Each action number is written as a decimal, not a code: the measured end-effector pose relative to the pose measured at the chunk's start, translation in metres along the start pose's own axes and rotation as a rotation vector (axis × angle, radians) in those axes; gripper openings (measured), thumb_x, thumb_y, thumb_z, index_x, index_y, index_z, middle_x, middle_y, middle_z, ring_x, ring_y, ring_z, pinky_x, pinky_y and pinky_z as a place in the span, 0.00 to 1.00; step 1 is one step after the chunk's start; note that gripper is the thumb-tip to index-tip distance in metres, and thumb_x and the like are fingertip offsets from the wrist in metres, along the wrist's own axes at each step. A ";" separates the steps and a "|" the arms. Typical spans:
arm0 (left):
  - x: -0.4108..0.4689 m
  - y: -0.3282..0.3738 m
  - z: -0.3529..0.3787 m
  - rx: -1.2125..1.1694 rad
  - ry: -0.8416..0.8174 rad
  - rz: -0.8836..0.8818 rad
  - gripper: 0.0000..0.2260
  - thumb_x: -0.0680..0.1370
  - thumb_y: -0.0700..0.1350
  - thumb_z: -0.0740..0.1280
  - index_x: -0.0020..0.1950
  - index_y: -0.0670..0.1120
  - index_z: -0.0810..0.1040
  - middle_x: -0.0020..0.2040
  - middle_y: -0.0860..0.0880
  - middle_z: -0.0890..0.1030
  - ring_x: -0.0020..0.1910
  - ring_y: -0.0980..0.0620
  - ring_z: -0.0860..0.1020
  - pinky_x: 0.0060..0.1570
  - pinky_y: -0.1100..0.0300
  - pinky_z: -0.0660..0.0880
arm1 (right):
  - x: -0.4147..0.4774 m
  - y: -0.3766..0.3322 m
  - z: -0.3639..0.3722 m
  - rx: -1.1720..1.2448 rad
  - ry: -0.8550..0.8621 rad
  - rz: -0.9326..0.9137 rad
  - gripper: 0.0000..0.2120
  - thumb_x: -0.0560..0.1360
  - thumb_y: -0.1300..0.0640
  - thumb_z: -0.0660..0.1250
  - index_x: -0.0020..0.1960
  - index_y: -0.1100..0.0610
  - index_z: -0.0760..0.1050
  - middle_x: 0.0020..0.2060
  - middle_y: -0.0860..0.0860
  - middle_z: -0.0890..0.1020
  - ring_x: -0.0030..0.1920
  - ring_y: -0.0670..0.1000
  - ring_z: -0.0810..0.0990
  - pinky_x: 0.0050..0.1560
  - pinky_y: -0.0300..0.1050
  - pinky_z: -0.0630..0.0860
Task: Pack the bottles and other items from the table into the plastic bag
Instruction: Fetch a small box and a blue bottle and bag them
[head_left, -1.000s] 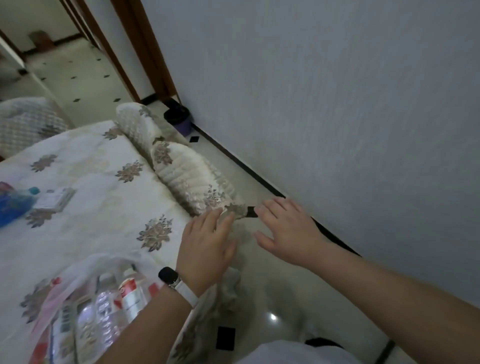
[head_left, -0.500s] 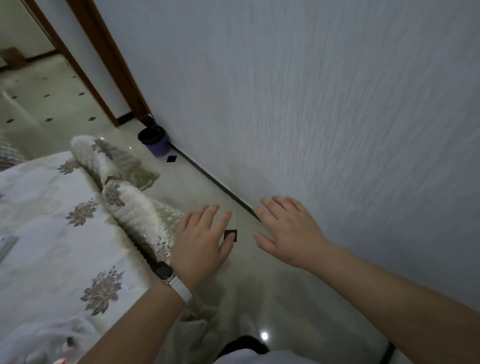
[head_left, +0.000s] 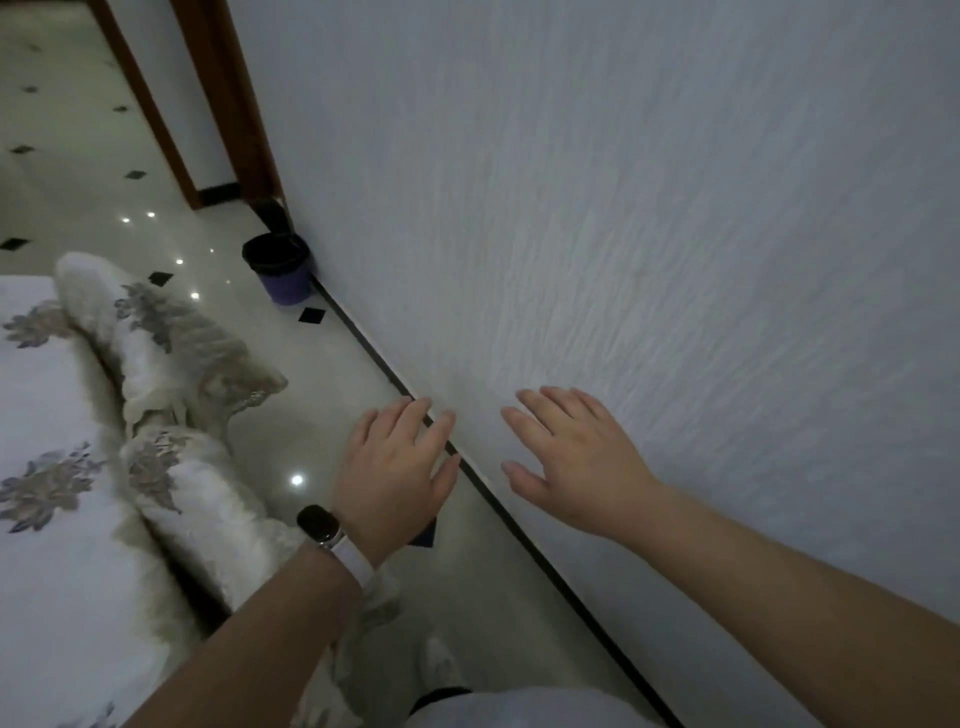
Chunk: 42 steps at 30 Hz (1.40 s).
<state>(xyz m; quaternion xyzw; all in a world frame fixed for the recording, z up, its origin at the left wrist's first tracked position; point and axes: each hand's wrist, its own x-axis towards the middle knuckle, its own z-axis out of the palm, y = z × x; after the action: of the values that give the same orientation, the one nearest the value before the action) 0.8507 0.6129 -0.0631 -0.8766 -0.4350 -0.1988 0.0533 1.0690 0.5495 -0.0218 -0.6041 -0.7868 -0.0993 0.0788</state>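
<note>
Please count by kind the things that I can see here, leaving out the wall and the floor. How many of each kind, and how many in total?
Hands: 2 (left hand, right hand, both empty)
Wrist watch: 1
Waste bin: 1
Covered table: 1
Total: 5

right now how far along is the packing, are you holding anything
Done: cannot tell, since neither the plastic bag nor any bottle is in view. In hand: nothing. The left hand and right hand are both open, fingers spread, held out by the wall above the floor. Left: cannot be judged, because only an edge of the tablecloth shows.
</note>
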 end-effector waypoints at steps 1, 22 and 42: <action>0.009 -0.014 0.003 -0.005 0.027 -0.004 0.19 0.76 0.54 0.64 0.64 0.45 0.78 0.61 0.42 0.80 0.61 0.41 0.77 0.60 0.44 0.72 | 0.020 0.000 0.001 0.001 0.004 -0.012 0.27 0.77 0.41 0.58 0.66 0.58 0.75 0.64 0.57 0.77 0.64 0.59 0.75 0.65 0.57 0.70; 0.073 -0.226 0.016 0.130 -0.005 -0.497 0.22 0.77 0.54 0.62 0.68 0.46 0.76 0.66 0.43 0.77 0.64 0.40 0.74 0.63 0.44 0.69 | 0.330 -0.051 0.098 0.197 0.039 -0.474 0.25 0.77 0.42 0.61 0.66 0.58 0.75 0.63 0.57 0.78 0.62 0.59 0.76 0.62 0.57 0.72; 0.279 -0.420 0.038 0.341 -0.021 -0.706 0.20 0.77 0.53 0.64 0.66 0.46 0.77 0.65 0.42 0.78 0.63 0.40 0.75 0.61 0.44 0.71 | 0.660 -0.017 0.172 0.378 0.128 -0.633 0.26 0.77 0.43 0.60 0.66 0.58 0.76 0.64 0.58 0.78 0.62 0.60 0.75 0.62 0.57 0.71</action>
<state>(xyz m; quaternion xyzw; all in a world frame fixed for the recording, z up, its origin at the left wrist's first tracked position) 0.6845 1.0890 -0.0209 -0.6536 -0.7370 -0.1211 0.1220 0.8812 1.2057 -0.0282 -0.2983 -0.9325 -0.0092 0.2035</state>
